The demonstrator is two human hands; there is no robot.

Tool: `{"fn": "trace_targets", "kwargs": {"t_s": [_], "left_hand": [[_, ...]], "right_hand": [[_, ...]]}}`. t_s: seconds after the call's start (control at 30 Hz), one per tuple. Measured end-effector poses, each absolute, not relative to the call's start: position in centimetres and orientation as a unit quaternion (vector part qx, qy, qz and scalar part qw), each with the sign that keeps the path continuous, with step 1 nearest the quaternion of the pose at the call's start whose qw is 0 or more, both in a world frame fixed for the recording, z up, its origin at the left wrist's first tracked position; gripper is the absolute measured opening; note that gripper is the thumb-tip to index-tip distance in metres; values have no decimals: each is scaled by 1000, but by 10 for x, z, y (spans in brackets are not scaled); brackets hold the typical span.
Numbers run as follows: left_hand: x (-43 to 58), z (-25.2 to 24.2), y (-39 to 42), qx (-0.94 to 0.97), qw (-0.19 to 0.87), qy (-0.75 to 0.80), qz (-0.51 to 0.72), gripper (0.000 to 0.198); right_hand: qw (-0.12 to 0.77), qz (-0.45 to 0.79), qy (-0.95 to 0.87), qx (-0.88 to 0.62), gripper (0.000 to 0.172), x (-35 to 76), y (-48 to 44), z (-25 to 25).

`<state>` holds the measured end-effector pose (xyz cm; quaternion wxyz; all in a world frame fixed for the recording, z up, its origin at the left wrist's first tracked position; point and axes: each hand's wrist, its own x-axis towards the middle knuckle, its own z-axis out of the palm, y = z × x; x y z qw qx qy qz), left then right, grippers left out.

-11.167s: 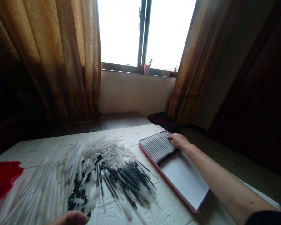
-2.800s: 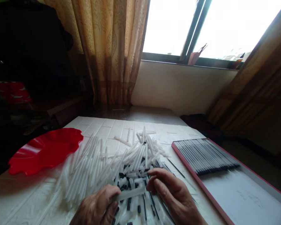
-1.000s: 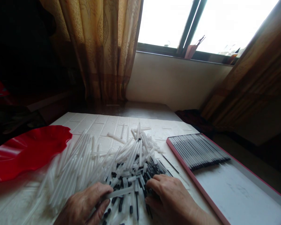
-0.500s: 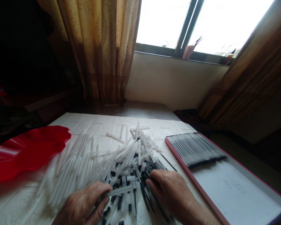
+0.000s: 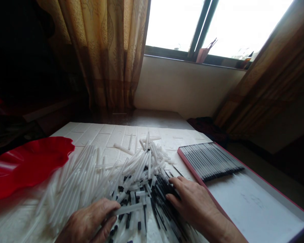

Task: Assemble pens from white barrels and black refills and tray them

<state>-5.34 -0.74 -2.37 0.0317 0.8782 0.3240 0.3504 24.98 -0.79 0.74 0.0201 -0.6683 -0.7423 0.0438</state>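
Note:
My left hand [image 5: 91, 221] is closed, pinching a translucent white pen barrel [image 5: 129, 209] between thumb and fingers; it points right across the pile. My right hand [image 5: 190, 197] has its thumb and fingers apart over a bundle of thin black pen refills [image 5: 164, 202], touching or just above them. Between the hands lies a heap of short clear and black pen caps [image 5: 133, 197]. Many more translucent barrels [image 5: 78, 189] lie left of the heap, and others [image 5: 144, 162] are piled behind it.
A red wavy-edged tray [image 5: 32, 165] stands at the left. On the right is a shallow pink-edged box [image 5: 263, 202] with a row of black-tipped pens [image 5: 210, 160] at its far end. White brick-patterned sheeting [image 5: 111, 133] covers the table. Behind are a curtain [image 5: 108, 60] and a window.
My right hand has shifted slightly right, and its fingers have spread apart from a closed pinch over the refills. The left hand still holds the barrel in nearly the same place.

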Motion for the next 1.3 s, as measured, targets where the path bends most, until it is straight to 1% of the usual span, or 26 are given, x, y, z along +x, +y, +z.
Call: {"fn": "trace_targets", "kwargs": {"t_s": [0.07,0.2,0.47,0.5,0.6,0.63,0.67,0.7,0.77,0.83,0.97,1.07,1.13,1.17,1.23,1.3], "left_hand": [[-54,-24,-8,880,41,328,341,22],[-53,-22,-7,879,30,323,350,23],[-52,-17,-9,882,16,325,342,22],[-52,-18,-9,881,16,326,342,22],[-54,-24,-8,881,27,313,352,22],[-54,-26,-7,881,30,311,355,22],[-55,-28,-7,880,33,310,358,22],[-56,-29,-7,879,35,312,360,22],[-57,-31,-7,875,44,325,357,21],[-57,-31,-8,871,53,336,354,22],[-55,-27,-10,867,69,333,363,20],[-54,-26,-12,864,77,336,367,19],[-54,-26,-14,864,75,345,360,19],[-53,-25,-14,864,71,346,358,19],[-52,-23,-14,868,61,340,356,18],[-50,-20,-14,871,46,328,362,17]], "right_hand": [[24,41,-744,-667,10,250,-6,7],[36,36,-732,-679,23,257,-2,10],[77,3,-721,-689,27,262,-2,15],[98,-2,-717,-690,30,263,-2,14],[195,-3,-706,-681,53,266,0,10],[231,1,-705,-670,54,267,0,9],[267,8,-707,-655,49,268,0,8],[304,19,-709,-636,40,267,-1,8],[370,63,-710,-596,22,265,-3,10],[413,158,-695,-566,17,259,-6,13],[454,423,-589,-518,22,246,-11,19],[462,573,-506,-449,34,238,-15,22],[465,629,-468,-411,39,233,-16,21],[469,646,-452,-400,38,229,-17,19],[479,664,-427,-384,34,222,-19,15],[486,667,-417,-381,38,213,-23,11]]}}
